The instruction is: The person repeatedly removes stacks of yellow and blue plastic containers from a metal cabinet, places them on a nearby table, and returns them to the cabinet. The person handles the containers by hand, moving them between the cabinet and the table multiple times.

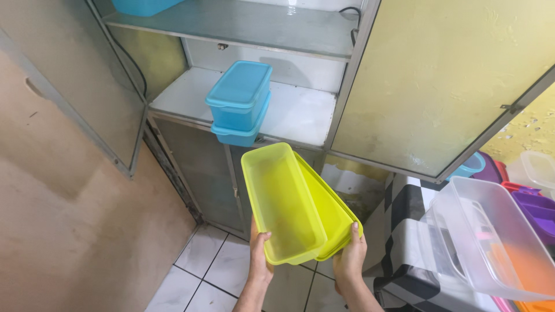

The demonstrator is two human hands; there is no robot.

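In the head view, a long yellow-green container [281, 202] is held tilted at its near end by the left hand [259, 252], thumb hooked over the rim and fingers hidden beneath. A matching yellow-green lid [329, 211] is pressed against the container's right side by the right hand [350, 255], fingers curled around its near edge. Open room is left between the container's far rim and the shelf edge [231, 124] of the cabinet, where two stacked blue boxes [240, 104] stand near the front. The cabinet door [439, 81] is swung open to the right. White floor tiles [202, 271] are seen below, and a clear plastic tub [491, 237] lies at the right.
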